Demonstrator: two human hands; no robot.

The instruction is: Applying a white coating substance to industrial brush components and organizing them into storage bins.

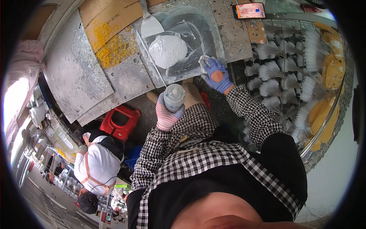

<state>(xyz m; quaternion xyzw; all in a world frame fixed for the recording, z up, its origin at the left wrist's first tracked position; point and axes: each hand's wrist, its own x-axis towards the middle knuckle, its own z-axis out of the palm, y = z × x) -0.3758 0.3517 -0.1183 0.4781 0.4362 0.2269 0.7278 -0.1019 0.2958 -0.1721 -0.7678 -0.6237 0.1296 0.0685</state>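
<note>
Over at about eight o'clock another person in a white and orange top [97, 162] stands bent over, well apart from the work. Above them the grey, paint-spattered counter [72, 72] stretches up toward ten o'clock, and a red plastic stool [120, 122] sits just below its edge. At eleven o'clock a heap of small yellow rings [114, 45] lies on a piece of brown cardboard [110, 15] and spills onto the counter. Near the middle, the left hand [166, 114], in a pink striped glove, has its grip wrapped fully round a small clear bottle [174, 97] with a pale cap, held upright above the checked sleeve. Just above that, toward twelve o'clock, a mound of white paste [167, 50] rests on a clear plastic sheet [198, 26], with a flat scraper blade [151, 26] lying beside it at its upper left. The right hand [216, 74], in a blue glove, has its grip closed on a crumpled white cloth [204, 60] pressed against the sheet's lower right edge, just beside the paste. At one o'clock a phone [250, 10] with a lit screen lies on the counter. From two to four o'clock, rows of white brush tufts [272, 70] lie on a wire rack [328, 126], with yellow pads [333, 70] along its outer rim.
</note>
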